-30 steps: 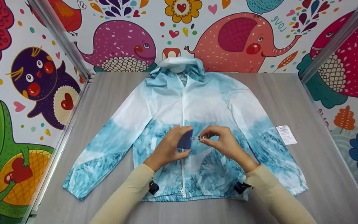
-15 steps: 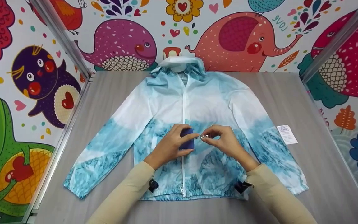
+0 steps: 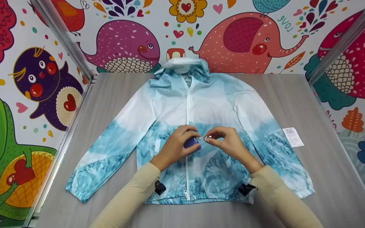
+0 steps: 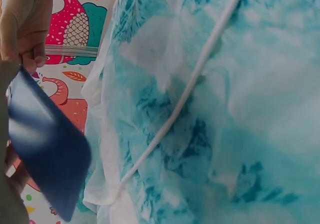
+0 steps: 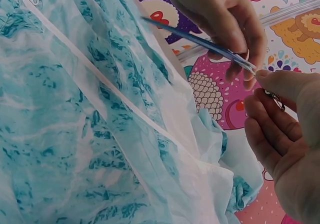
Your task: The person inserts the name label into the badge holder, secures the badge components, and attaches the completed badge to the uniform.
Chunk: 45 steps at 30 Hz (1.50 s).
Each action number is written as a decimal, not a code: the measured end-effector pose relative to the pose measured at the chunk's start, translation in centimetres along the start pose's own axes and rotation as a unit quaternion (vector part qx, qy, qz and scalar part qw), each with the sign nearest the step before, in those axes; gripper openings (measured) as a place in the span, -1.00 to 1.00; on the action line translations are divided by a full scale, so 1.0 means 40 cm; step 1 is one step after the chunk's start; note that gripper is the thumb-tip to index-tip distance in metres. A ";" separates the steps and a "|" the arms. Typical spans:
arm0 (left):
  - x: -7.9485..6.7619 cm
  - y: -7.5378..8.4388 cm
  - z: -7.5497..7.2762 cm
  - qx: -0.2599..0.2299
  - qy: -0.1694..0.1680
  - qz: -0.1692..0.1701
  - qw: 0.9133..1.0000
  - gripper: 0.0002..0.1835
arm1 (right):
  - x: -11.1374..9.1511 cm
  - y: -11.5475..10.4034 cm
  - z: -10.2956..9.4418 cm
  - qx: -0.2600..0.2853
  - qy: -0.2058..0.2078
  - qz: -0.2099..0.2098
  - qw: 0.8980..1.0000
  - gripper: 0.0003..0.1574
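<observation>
My left hand (image 3: 173, 148) holds a flat blue badge holder (image 3: 192, 143) by its edges, above the front of a jacket. In the left wrist view the badge holder (image 4: 47, 144) shows its plain, glossy face. A small clear tab (image 5: 244, 63) sticks out from the end facing the right hand. Between thumb and index finger, my right hand (image 3: 226, 139) pinches a small metal clip (image 3: 207, 138) right at that tab. The clip is partly covered by the fingers. Beneath both hands lies the hooded white and turquoise jacket (image 3: 169, 107), zipped, face up, sleeves spread.
A white paper tag (image 3: 293, 137) lies beside the jacket's right-hand sleeve. The jacket covers much of the grey wood-grain table (image 3: 100, 104). Walls with cartoon animals (image 3: 239, 47) stand at the back and sides, joined by metal corner posts (image 3: 344, 41).
The left hand has tilted the badge holder, so its face shows smaller, and brought its tab close to the clip. The right hand has stayed nearly in place, still pinching the clip.
</observation>
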<state>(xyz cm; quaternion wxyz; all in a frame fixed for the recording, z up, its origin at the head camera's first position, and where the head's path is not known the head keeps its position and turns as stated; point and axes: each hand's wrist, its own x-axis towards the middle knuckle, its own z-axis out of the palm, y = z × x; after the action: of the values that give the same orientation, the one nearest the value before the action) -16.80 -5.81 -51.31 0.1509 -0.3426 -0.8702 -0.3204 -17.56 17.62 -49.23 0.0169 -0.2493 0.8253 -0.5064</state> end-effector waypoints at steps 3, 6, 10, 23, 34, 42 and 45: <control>0.009 0.003 0.005 0.020 0.038 0.009 0.999 -0.77 | 0.000 0.000 0.004 0.002 0.000 0.001 1.000 -0.84; 0.016 0.007 0.006 0.052 0.063 0.022 0.996 -0.82 | 0.000 0.002 0.007 0.008 0.002 0.002 1.000 -0.85; 0.022 0.009 0.009 0.074 0.069 0.033 0.994 -0.83 | -0.001 0.007 0.011 0.022 0.007 0.012 1.000 -0.88; 0.028 0.017 0.024 0.116 0.081 0.036 0.989 -0.91 | -0.001 -0.055 0.004 0.054 0.010 0.024 0.998 -0.87; 0.030 0.029 0.027 0.157 0.082 0.035 0.984 -0.90 | 0.003 -0.068 0.010 0.066 0.007 0.022 0.998 -0.87; 0.028 0.040 0.035 0.166 0.089 0.004 0.982 -0.87 | 0.007 -0.066 0.015 0.067 0.012 -0.006 0.998 -0.88; 0.027 0.044 0.034 0.158 0.085 -0.010 0.984 -0.88 | 0.007 -0.068 0.017 0.067 0.012 -0.013 0.998 -0.88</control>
<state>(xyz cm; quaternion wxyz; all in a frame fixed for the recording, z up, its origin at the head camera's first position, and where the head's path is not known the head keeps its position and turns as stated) -16.40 -3.39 -51.01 0.2736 -0.2767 -0.8973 -0.2081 -16.55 15.95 -47.21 0.0166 -0.2524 0.7864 -0.5635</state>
